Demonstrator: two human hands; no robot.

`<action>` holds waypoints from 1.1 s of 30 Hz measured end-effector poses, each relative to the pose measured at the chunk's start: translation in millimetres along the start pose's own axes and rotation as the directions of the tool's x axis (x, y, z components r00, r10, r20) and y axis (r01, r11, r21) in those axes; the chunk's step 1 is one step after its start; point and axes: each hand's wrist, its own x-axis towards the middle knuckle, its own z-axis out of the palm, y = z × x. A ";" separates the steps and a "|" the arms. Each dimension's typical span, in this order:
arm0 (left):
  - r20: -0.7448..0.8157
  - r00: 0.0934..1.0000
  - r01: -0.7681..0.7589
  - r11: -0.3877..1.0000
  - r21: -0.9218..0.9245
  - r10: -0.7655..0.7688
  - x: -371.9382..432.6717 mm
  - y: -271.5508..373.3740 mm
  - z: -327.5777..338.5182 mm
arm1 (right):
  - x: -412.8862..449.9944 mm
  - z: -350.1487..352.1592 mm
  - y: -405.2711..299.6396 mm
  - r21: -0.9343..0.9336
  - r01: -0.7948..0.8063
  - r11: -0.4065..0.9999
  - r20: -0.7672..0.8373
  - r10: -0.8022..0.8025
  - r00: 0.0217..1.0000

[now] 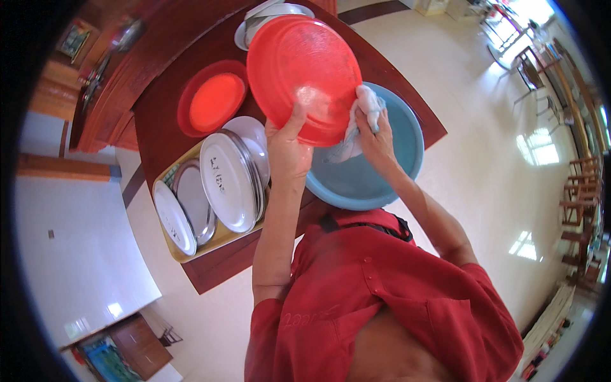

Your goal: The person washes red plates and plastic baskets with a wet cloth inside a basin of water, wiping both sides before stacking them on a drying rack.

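Observation:
A round red plastic basin (305,71) is tilted up above the table, its surface wet and shiny. My left hand (289,148) grips its near rim, thumb lying on the face towards me. In my right hand (377,138) is a bunched white cloth (367,105), pressed against the right part of the same rim. Below both hands stands a wide light-blue basin (414,124) with water in it. The cloth's lower end hangs over this blue basin.
On the dark red wooden table (157,119) a second red basin (186,112) lies at left. Nearer, a yellowish tray (210,248) holds several upright oval plates (224,181) and metal trays. White dishes (291,9) sit at the far end. Wooden chairs (580,191) line the right wall.

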 end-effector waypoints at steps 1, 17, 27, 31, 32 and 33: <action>-0.015 1.000 -0.024 1.000 0.001 0.024 2.1 3.4 1.9 | -3.8 1.7 -8.3 0.007 0.007 1.000 0.026 -0.007 1.000; -0.342 0.922 -0.179 0.983 0.030 0.179 119.4 125.8 -134.2 | -10.3 24.4 -36.3 0.079 -0.196 0.977 0.302 0.164 0.939; 0.121 0.858 -0.151 0.019 0.988 0.500 155.6 129.7 -322.4 | -6.5 28.5 -22.7 0.019 -0.319 0.948 0.310 0.298 0.903; 0.032 0.916 -0.081 0.106 0.991 0.401 177.5 109.8 -310.1 | -1.4 20.9 -2.8 0.061 -0.402 0.914 0.238 0.378 0.895; -0.030 0.921 -0.035 0.159 0.987 0.388 182.1 108.6 -308.7 | -2.0 20.2 0.5 0.097 -0.421 0.902 0.253 0.386 0.887; -0.061 0.924 -0.010 0.182 0.983 0.379 188.7 112.5 -308.5 | -1.9 20.9 2.2 0.136 -0.437 0.889 0.277 0.389 0.879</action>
